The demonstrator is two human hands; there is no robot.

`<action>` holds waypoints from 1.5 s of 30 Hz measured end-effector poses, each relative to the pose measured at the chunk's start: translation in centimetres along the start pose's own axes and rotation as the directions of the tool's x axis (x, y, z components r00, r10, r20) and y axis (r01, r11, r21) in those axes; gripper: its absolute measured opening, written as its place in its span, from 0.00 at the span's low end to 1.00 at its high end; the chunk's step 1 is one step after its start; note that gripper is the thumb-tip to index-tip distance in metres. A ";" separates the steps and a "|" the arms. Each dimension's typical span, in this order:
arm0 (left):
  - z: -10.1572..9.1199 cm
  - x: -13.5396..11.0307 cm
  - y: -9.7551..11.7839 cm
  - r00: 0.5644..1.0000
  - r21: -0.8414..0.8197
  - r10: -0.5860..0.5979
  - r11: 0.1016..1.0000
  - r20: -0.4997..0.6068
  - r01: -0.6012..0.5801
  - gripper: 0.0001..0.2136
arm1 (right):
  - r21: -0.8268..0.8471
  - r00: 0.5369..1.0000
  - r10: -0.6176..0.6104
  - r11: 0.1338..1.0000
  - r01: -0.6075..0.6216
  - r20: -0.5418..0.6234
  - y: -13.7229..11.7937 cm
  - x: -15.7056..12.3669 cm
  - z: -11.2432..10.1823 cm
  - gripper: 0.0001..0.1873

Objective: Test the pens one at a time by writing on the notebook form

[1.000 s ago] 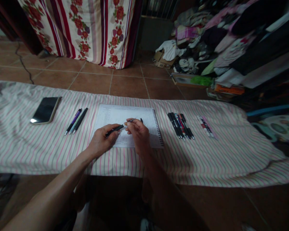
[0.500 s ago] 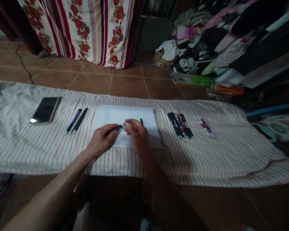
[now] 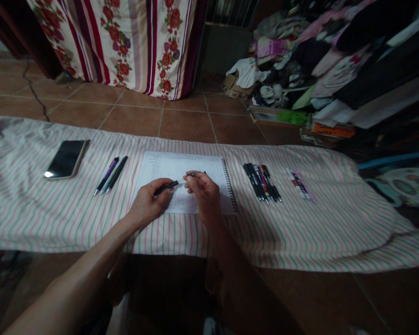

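Both my hands rest over a spiral notebook [image 3: 167,166] lying open on a striped cloth [image 3: 300,223]. My left hand [image 3: 148,204] is closed around the barrel of a black pen [image 3: 165,187], which points right. My right hand [image 3: 204,193] pinches a thin pen part [image 3: 192,175] at the pen's open end. I cannot tell whether a small dark piece beside that hand lies loose or is held.
A phone [image 3: 65,159] lies face up at the left. A few pens [image 3: 111,175] lie between it and the notebook, several more pens [image 3: 261,181] lie to the right, then a small packet [image 3: 299,183]. Beyond are tiled floor, a floral bedspread [image 3: 125,42] and piled clothes [image 3: 300,56].
My right hand has shifted slightly up and right with the thin part. The left hand and pen barrel have barely moved.
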State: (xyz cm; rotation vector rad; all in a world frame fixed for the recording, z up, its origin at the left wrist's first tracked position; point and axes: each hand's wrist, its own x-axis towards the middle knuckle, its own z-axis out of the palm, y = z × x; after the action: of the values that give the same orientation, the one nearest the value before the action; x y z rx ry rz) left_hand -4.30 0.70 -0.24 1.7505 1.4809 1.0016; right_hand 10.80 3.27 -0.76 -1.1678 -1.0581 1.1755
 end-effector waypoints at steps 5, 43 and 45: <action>0.0 0.0 -0.2 1.000 -0.002 0.018 1.000 0.016 -0.018 0.11 | -0.021 1.000 0.011 1.000 -0.010 0.021 0.0 -0.1 0.1 0.11; 0.1 0.1 0.0 1.000 -0.012 -0.006 1.000 0.025 0.007 0.11 | -0.018 0.999 0.006 1.000 -0.005 0.049 0.2 -0.1 0.2 0.12; 0.1 0.1 0.0 1.000 -0.013 -0.005 1.000 0.020 0.005 0.11 | -0.018 0.999 0.005 1.000 -0.004 0.054 0.3 -0.1 0.2 0.12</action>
State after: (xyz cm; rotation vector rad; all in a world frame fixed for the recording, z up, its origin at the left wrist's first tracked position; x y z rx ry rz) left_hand -4.25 0.78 -0.30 1.7419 1.4622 0.9864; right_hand 10.53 3.25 -0.99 -1.1582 -1.1094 1.2091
